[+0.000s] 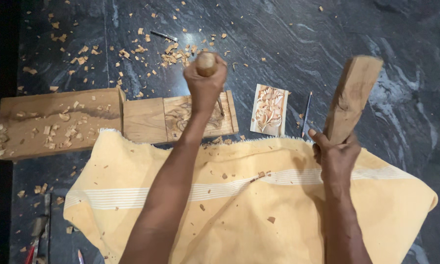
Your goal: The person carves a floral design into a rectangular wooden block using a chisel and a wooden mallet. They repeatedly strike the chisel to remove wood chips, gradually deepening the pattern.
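Left hand [205,87] closed around a chisel [208,66], rounded wooden handle end poking up from the fist, thin blade angled down onto a wooden panel [154,120] lying on the dark stone floor [327,34]. Faint carved pattern under the blade, toward the panel's right end. Right hand [336,159] gripping a wooden block [351,98] by its lower end, raised upright and tilted, well apart from the chisel. Butted against the panel's left end, a longer rough plank [39,120] strewn with chips. Just right of the panel, a small rectangular picture card [269,110], pale with a brown floral figure, and beside that a pencil [306,113]. Yellow cloth [239,220] with pale stripes spread across the lap, overlapping the panel's near edge. Wood shavings [173,55] scattered over the floor's far side, a small metal tool [163,35] among them. More tools at the near left corner, only partly visible.
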